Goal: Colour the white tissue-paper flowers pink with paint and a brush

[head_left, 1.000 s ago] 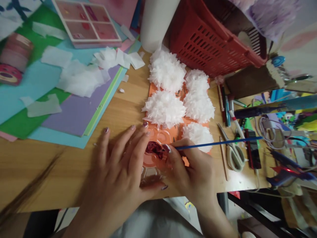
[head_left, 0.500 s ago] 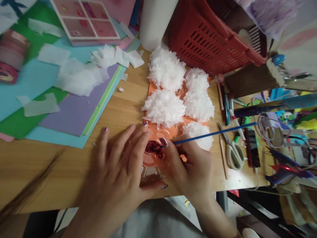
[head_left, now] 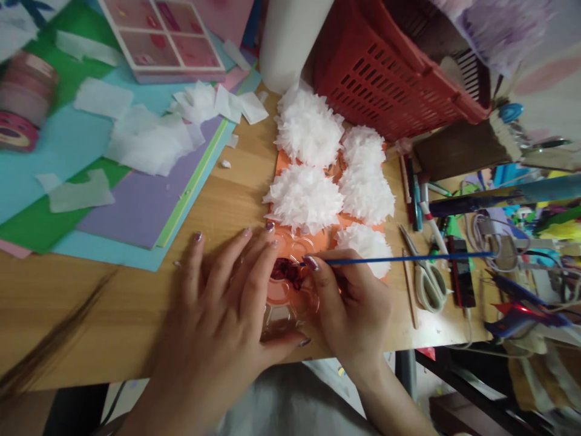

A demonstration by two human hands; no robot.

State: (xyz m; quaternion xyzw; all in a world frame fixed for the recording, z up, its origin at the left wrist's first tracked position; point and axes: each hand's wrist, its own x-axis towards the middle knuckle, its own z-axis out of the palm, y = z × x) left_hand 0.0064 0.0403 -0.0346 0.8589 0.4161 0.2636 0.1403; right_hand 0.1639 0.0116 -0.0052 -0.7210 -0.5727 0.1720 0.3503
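In my view, a red slotted plastic basket (head_left: 381, 79) tilts at one o'clock, cream-handled metal scissors (head_left: 429, 284) at four, stacked round pink tape rolls (head_left: 26, 100) at ten.

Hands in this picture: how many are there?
2. The left hand is spread at the clear plastic tray, left of the dark red material; the right hand, on its other side, holds a thin blue stick. Neither is hidden.

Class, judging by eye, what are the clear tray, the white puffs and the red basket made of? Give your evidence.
Clear tray: glossy, probably plastic; orange shows through, with bright highlights.
White puffs: matt, likely thin paper, given their crinkled edges; fabric is possible.
Red basket: probably moulded plastic, low sheen, with regular slots.
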